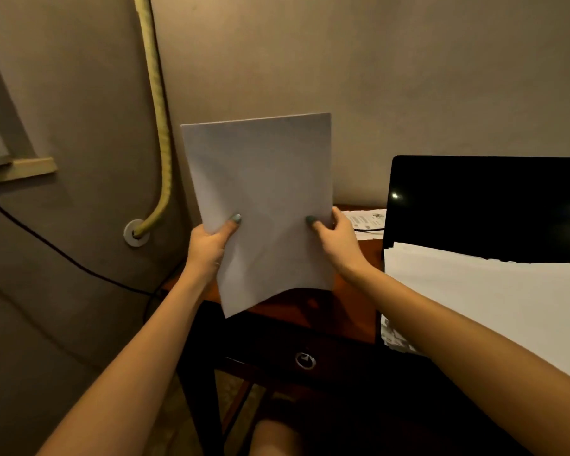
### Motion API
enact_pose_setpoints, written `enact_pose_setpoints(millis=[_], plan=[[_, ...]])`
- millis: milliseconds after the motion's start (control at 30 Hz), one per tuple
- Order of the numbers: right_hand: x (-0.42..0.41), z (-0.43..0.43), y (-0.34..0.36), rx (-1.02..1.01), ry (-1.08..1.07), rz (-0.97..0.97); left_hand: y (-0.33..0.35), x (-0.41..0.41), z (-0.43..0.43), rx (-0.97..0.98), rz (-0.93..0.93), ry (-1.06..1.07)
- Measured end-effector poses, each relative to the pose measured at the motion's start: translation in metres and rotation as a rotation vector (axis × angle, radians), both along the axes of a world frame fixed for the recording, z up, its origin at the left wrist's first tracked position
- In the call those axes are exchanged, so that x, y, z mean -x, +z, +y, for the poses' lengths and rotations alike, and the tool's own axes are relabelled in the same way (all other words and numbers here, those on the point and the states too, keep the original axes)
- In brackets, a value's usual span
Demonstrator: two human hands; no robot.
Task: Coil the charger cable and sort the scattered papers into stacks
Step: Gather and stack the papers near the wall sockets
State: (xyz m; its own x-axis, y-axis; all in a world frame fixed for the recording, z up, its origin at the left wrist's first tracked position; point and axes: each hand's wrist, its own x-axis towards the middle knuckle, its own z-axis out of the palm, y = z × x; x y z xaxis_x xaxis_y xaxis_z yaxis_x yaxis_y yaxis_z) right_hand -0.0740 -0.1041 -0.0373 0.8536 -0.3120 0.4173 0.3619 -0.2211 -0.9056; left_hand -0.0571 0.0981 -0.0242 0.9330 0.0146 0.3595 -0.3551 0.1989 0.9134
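Both hands hold a bundle of white papers upright above the left end of the wooden desk. My left hand grips its left edge with the thumb on the front. My right hand grips the right edge the same way. The bundle's lower edge curls above the desk. A wide stack of white papers lies over the base of an open laptop on the right. A printed sheet lies at the back with a thin black cable across it.
Below the desk top is a drawer with a ring pull. A yellow wrapped pipe enters the wall at the left. Another black cable runs along that wall towards the desk corner. My knee is under the desk.
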Motion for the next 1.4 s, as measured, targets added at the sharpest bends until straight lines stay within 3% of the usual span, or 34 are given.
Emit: enact_pose_setpoints(millis=[100, 200, 300, 500, 600, 700, 833, 1100, 1267, 1400], plan=[[0.009, -0.009, -0.007, 0.026, 0.071, 0.197, -0.001, 0.001, 0.000, 0.084, 0.022, 0.015], [0.021, -0.022, -0.001, 0.043, 0.098, 0.257, 0.005, -0.004, -0.001, 0.174, 0.043, 0.000], [0.035, -0.043, 0.012, 0.020, 0.044, 0.220, 0.009, -0.012, -0.010, 0.252, 0.086, -0.025], [0.078, -0.098, 0.029, -0.314, -0.095, 0.036, 0.012, 0.011, -0.066, 0.221, 0.242, -0.254], [0.110, -0.131, 0.035, -0.338, -0.258, -0.057, 0.012, 0.024, -0.091, 0.190, 0.259, -0.280], [0.146, -0.174, 0.038, -0.298, -0.418, -0.029, 0.013, 0.031, -0.108, 0.161, 0.370, -0.283], [0.186, -0.225, 0.032, -0.275, -0.501, 0.102, 0.011, 0.049, -0.127, -0.058, 0.475, -0.364], [0.227, -0.290, 0.011, -0.086, -0.717, 0.282, -0.030, 0.103, -0.163, -0.613, 0.111, -0.467], [0.226, -0.295, -0.008, 0.135, -0.752, 0.408, -0.048, 0.108, -0.177, -0.874, 0.029, -0.386], [0.223, -0.289, -0.014, 0.392, -0.781, 0.520, -0.044, 0.101, -0.184, -1.021, 0.102, -0.382]])
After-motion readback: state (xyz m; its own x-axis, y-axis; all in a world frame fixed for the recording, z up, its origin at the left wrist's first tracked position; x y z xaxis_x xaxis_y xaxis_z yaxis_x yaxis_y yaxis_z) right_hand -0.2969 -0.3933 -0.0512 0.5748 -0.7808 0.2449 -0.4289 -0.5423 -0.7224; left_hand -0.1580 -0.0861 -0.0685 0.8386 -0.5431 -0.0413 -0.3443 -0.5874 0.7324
